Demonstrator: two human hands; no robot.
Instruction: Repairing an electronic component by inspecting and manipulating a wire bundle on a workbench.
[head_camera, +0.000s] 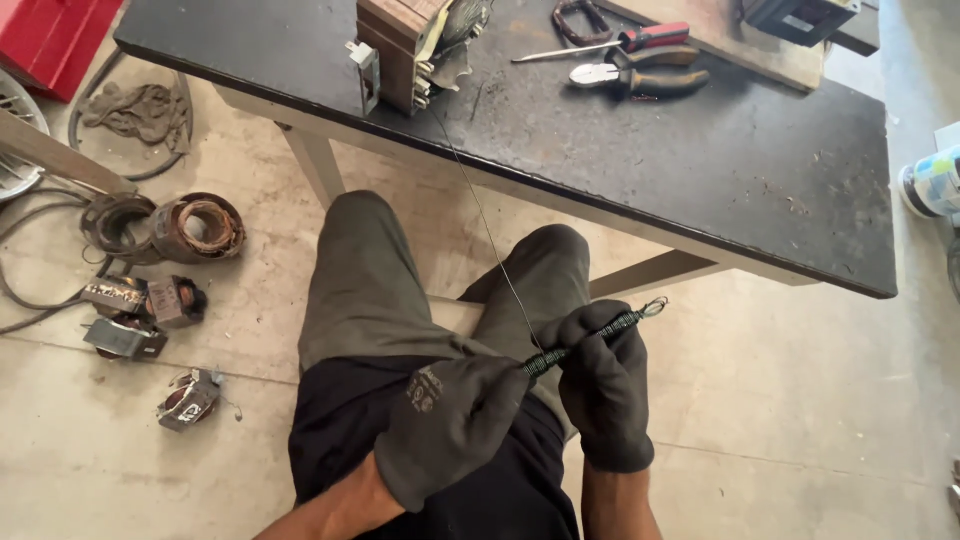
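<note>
The left hand (450, 425), in a dark knit glove, is closed round the near end of a thin dark wire-wound rod with a metal loop at its tip (590, 340); the gloved right hand (605, 385) grips its middle, above the lap. A fine thin wire (480, 215) runs taut up to the brown block-shaped laminated transformer core (400, 50) on the far black worktable (700, 160); it looks light, springy, easily kinked, best held by the rod. No containers hold anything I can make out.

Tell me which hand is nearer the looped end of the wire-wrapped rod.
Right. The right hand grips the wire-wrapped rod just below its looped end. The left hand holds the rod's opposite, lower end, farther from the loop.
</note>
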